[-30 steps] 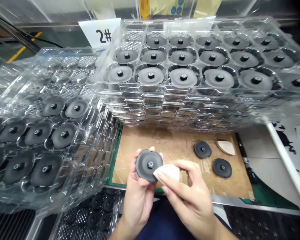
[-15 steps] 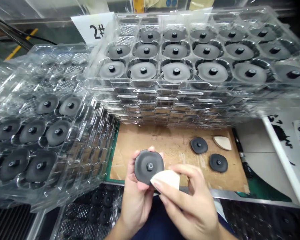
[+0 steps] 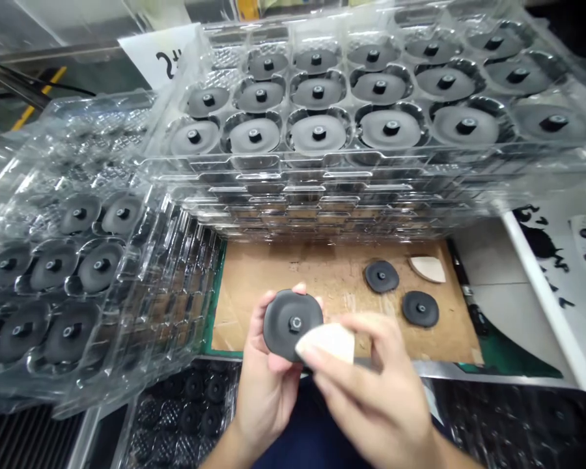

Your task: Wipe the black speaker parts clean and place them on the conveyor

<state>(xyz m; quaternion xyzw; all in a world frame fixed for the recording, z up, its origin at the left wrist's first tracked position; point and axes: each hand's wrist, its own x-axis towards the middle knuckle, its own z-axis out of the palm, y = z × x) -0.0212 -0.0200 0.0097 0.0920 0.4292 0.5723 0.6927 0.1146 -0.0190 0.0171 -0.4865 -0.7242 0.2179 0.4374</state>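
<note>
My left hand (image 3: 268, 378) holds a dark grey, rounded-square disc (image 3: 286, 339) by its edges, its small raised centre post facing up. In my right hand (image 3: 376, 384) is a cream wedge-shaped sponge pad (image 3: 334, 340), pinched between thumb and fingers. The pad's pointed tip overlaps the disc's lower right edge; whether it presses on the surface I cannot tell. Two similar discs lie on the cardboard sheet, a nearer one (image 3: 420, 309) and a farther one (image 3: 381, 277). A second cream wedge pad (image 3: 428, 268) rests beside them.
Behind the cardboard (image 3: 254, 267) rises a stack of clear plastic trays (image 3: 322, 176) filled with discs. Another tray stack (image 3: 146, 286) stands at left, partly filled. A white sign (image 3: 151, 52) stands behind. On the right is a white raised edge (image 3: 542, 293), with a black pen-like object (image 3: 477, 319) nearby.
The view has shifted slightly, so the trays and loose discs appear farther left. Both hands keep their hold, and the wedge pad stays at the disc's lower right edge.
</note>
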